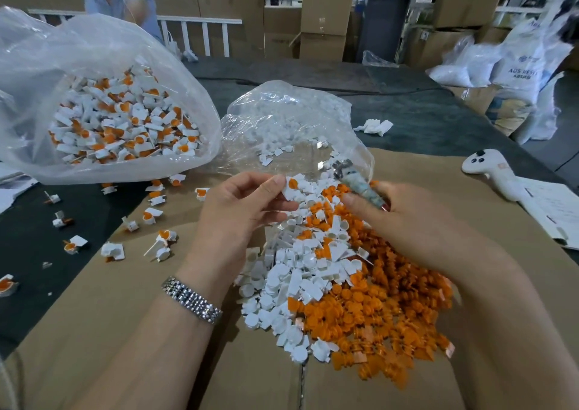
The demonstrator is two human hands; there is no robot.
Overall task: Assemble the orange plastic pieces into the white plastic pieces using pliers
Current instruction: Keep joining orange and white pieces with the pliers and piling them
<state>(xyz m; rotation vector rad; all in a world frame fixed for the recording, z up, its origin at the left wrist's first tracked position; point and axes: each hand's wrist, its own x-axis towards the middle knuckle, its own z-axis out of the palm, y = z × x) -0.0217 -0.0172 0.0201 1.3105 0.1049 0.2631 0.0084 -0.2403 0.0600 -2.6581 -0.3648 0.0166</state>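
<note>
My left hand (241,202) pinches a white plastic piece with an orange piece in it (290,187), held above the pile. My right hand (398,221) grips the pliers (357,180); their metal jaws point up and left, a short way right of the held piece. Below both hands, on flattened cardboard (125,300), lies a heap of loose white pieces (288,284) on the left and orange pieces (388,309) on the right.
A large clear bag (103,121) of joined white-and-orange pieces stands at the back left, with several joined pieces (153,215) scattered before it. A smaller clear bag (288,124) of white pieces lies behind the hands. A white controller (488,168) and papers (554,209) lie at right.
</note>
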